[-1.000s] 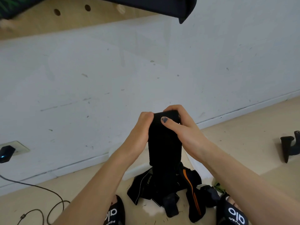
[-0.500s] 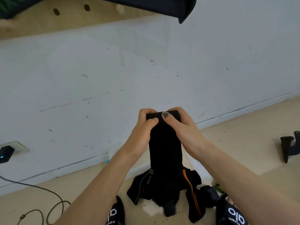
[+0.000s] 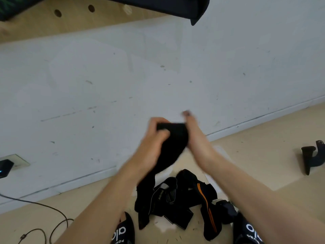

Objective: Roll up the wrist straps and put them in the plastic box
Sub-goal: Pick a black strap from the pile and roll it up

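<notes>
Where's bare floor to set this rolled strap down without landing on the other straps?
Free: the floor to the right, between the strap pile and the black hook-shaped object; also the left patch between the cable and the pile. Crowded: directly below the hands, where loose straps lie between the two slippers.

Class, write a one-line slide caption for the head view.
Both hands, left hand and right hand, roll a black wrist strap above a floor pile of straps.

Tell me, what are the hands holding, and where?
A black strap, by its rolled top end. The left hand grips it; the right hand presses its side.
</notes>
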{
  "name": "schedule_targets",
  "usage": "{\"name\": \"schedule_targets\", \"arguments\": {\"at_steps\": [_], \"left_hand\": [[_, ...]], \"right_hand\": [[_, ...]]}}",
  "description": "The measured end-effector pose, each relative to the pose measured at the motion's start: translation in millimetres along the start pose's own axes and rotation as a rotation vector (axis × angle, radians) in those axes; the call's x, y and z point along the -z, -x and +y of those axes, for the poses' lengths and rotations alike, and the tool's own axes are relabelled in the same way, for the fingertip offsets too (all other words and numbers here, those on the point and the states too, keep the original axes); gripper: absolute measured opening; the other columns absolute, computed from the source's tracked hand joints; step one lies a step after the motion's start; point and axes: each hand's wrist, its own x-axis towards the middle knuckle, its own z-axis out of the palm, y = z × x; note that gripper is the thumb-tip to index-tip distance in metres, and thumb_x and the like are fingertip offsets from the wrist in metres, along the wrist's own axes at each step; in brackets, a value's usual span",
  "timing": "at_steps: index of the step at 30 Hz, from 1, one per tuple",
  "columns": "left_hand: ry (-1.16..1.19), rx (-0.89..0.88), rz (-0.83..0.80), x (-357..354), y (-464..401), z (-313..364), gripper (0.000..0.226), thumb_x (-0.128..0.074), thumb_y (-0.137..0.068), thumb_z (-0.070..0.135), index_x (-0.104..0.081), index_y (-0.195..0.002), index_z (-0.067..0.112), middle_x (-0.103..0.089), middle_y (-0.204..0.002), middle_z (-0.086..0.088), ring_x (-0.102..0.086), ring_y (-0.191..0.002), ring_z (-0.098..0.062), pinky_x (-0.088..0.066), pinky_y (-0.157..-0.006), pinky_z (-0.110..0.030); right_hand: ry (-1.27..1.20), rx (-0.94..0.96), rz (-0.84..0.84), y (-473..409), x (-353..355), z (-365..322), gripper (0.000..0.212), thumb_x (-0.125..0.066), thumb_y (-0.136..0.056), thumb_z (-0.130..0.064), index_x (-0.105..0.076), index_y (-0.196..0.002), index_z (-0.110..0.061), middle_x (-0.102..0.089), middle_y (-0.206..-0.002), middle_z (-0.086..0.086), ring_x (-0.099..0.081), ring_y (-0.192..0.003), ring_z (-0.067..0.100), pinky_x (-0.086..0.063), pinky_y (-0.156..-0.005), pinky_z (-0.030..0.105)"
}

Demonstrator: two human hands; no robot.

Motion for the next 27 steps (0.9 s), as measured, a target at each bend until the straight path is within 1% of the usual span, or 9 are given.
{"name": "schedule_targets", "arguments": {"at_steps": [4,7,10,13,17,20,22,25,27], "left_hand": [[0.018,0.068,-0.128,-6.6,9.8,-6.2,0.022,-0.039,-0.105,0.014,-0.050,-0.118,0.027,-0.062,-0.105,-0.005,-0.065,-0.081,-0.008,-0.054,-0.073,-0.031],[-0.012,0.026,-0.125,0.9,8.1,-5.6,0.024,-0.040,-0.104,0.012,-0.050,-0.119,0.029,-0.063,-0.106,-0.003,-0.065,-0.086,-0.006,-0.054,-0.080,-0.033],[-0.039,-0.039,-0.084,5.0,5.4,-4.0,0.029,-0.044,-0.101,0.011,-0.052,-0.119,0.031,-0.065,-0.103,0.004,-0.065,-0.087,-0.004,-0.055,-0.079,-0.029],[0.012,-0.044,-0.081,8.1,3.3,-2.7,0.032,-0.044,-0.099,0.011,-0.051,-0.121,0.033,-0.065,-0.106,0.005,-0.065,-0.091,-0.005,-0.056,-0.084,-0.031],[0.014,0.017,-0.102,6.9,2.6,-2.7,0.016,-0.042,-0.108,0.035,-0.046,-0.123,0.037,-0.062,-0.119,0.003,-0.067,-0.104,-0.008,-0.056,-0.096,-0.036],[-0.005,0.024,-0.086,8.1,1.6,-3.8,0.014,-0.043,-0.108,0.034,-0.049,-0.120,0.033,-0.064,-0.116,0.001,-0.068,-0.104,-0.012,-0.058,-0.094,-0.038],[0.004,-0.009,-0.075,9.6,1.3,-2.7,0.014,-0.048,-0.105,0.029,-0.051,-0.118,0.031,-0.065,-0.113,0.000,-0.068,-0.100,-0.013,-0.057,-0.091,-0.038],[0.012,-0.069,-0.068,11.4,1.0,-1.1,0.021,-0.051,-0.090,0.024,-0.053,-0.111,0.030,-0.064,-0.104,0.001,-0.065,-0.091,-0.011,-0.056,-0.080,-0.034],[0.019,-0.081,-0.076,11.0,1.5,0.2,0.026,-0.050,-0.085,0.018,-0.052,-0.109,0.030,-0.062,-0.102,0.001,-0.064,-0.088,-0.009,-0.055,-0.076,-0.032]], "right_hand": [[0.117,-0.034,-0.115,4.1,-1.4,14.3,0.047,-0.045,-0.097,-0.066,-0.056,-0.115,-0.025,-0.064,-0.103,-0.002,-0.067,-0.094,0.013,-0.054,-0.089,0.036],[0.204,-0.008,-0.128,4.7,5.4,10.7,0.041,-0.049,-0.097,-0.067,-0.057,-0.116,-0.031,-0.067,-0.103,-0.005,-0.068,-0.094,0.012,-0.054,-0.089,0.036],[0.261,0.050,-0.168,7.5,4.6,7.2,0.036,-0.057,-0.097,-0.059,-0.062,-0.116,-0.029,-0.072,-0.105,-0.004,-0.073,-0.092,0.011,-0.057,-0.080,0.031],[0.237,0.145,-0.141,7.2,3.0,3.6,0.025,-0.063,-0.099,-0.046,-0.066,-0.112,-0.026,-0.071,-0.100,-0.005,-0.071,-0.083,0.003,-0.054,-0.071,0.021],[0.212,0.208,-0.157,6.9,2.7,5.4,0.020,-0.065,-0.099,-0.037,-0.062,-0.114,-0.024,-0.069,-0.101,-0.001,-0.071,-0.084,0.007,-0.057,-0.072,0.023],[0.202,0.210,-0.198,7.5,4.7,4.6,0.020,-0.065,-0.100,-0.035,-0.061,-0.117,-0.026,-0.069,-0.105,0.000,-0.072,-0.090,0.011,-0.060,-0.079,0.029],[0.159,0.185,-0.220,7.8,5.2,4.5,0.017,-0.063,-0.101,-0.036,-0.062,-0.118,-0.031,-0.070,-0.105,-0.002,-0.072,-0.091,0.011,-0.058,-0.076,0.029],[0.114,0.070,-0.233,8.1,3.1,4.8,0.024,-0.058,-0.102,-0.047,-0.061,-0.123,-0.036,-0.070,-0.112,-0.001,-0.073,-0.095,0.015,-0.060,-0.076,0.033],[0.122,0.035,-0.225,8.1,0.9,6.9,0.032,-0.057,-0.100,-0.054,-0.060,-0.123,-0.032,-0.072,-0.113,0.001,-0.074,-0.097,0.017,-0.062,-0.078,0.036]]}}
